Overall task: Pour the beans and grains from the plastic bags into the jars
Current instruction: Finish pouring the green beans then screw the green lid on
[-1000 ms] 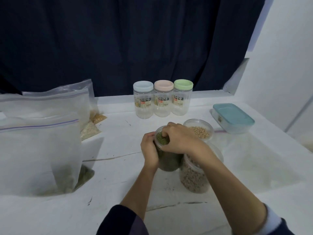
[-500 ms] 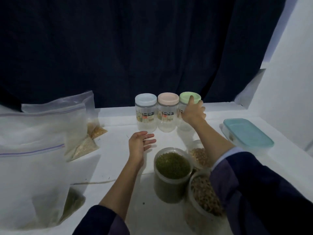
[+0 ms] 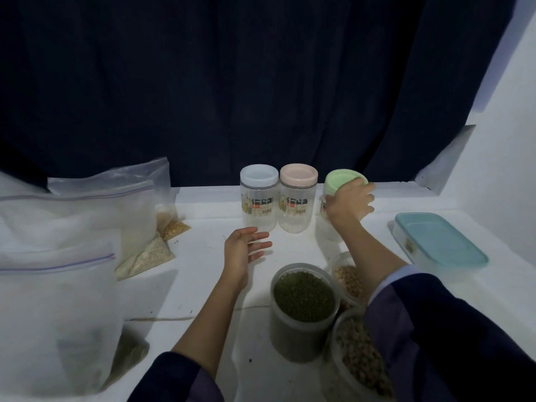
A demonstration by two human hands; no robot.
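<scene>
Green-lidded jar (image 3: 333,198), gripped by right hand (image 3: 348,203); open jar (image 3: 303,309) holds green beans.

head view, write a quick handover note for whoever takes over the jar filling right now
Right hand grips the green-lidded jar, which is tilted, at the back of the table. Left hand is open above the table and holds nothing.
Blue-lidded jar and pink-lidded jar stand closed and look empty.
Done: three open jars in front are filled, one with green beans, two with tan beans.
Left: bags at the left hold pale grain, yellow kernels and a remnant of green beans; open the lidded jars and pour these in.
</scene>
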